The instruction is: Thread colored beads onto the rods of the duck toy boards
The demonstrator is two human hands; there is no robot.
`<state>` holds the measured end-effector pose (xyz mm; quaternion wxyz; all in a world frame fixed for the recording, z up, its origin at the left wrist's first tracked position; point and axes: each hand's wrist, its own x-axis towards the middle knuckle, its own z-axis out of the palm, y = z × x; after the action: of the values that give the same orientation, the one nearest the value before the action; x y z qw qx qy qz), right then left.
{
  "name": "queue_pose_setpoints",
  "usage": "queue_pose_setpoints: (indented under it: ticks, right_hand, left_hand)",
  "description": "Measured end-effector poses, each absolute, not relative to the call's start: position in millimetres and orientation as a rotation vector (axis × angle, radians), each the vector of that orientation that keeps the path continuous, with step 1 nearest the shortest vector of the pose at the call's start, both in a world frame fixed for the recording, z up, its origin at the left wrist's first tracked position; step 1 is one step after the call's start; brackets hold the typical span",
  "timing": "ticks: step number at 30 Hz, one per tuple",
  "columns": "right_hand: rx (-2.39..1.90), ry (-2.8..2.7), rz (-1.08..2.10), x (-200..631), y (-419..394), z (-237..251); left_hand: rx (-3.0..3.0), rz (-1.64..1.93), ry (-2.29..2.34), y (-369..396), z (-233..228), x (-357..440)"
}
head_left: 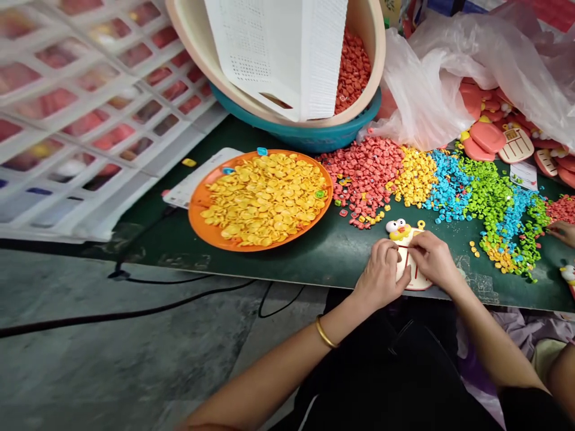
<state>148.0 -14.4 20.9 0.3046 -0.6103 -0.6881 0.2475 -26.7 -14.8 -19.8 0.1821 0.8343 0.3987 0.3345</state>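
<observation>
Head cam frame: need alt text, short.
Both hands, left hand and right hand, hold a small duck-faced toy at the edge of a dark green table. Heaps of coloured beads lie behind it, beside an orange plate of yellow pieces.

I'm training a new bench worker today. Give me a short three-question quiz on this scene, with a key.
1. True or false: the orange plate holds yellow pieces.
2. What do the left hand and right hand both grip? A) a blue bead B) the duck-faced toy C) a cable
3. Which colour of loose pieces lies nearest the plate on the green table?

Key: 1 true; 2 B; 3 red.
</observation>
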Motion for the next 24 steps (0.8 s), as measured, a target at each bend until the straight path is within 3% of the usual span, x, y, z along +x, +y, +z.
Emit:
queue_pose_setpoints:
  ticks: [4,10,18,24]
  right_hand:
    - [-1.731,-1.592,0.537,125.2,49.7,20.5]
    - [-1.953,-1.891,0.546,98.9,120.7,36.4]
    - [-1.821,-1.503,0.576,175.9,4.1,29.6]
    - [-1.888,-1.680,0.171,170.6,-39.2,6.1]
  left_hand:
    - [2.355,0.927,1.108,-15.0,-17.0,-28.0]
    - [2.508,0.769,0.940,-12.8,-11.2,-27.9]
    - [2.410,0.869,1.027,-14.1,-15.5,-28.7]
    - [2.378,0.975,1.080,-11.8,-19.0,-27.7]
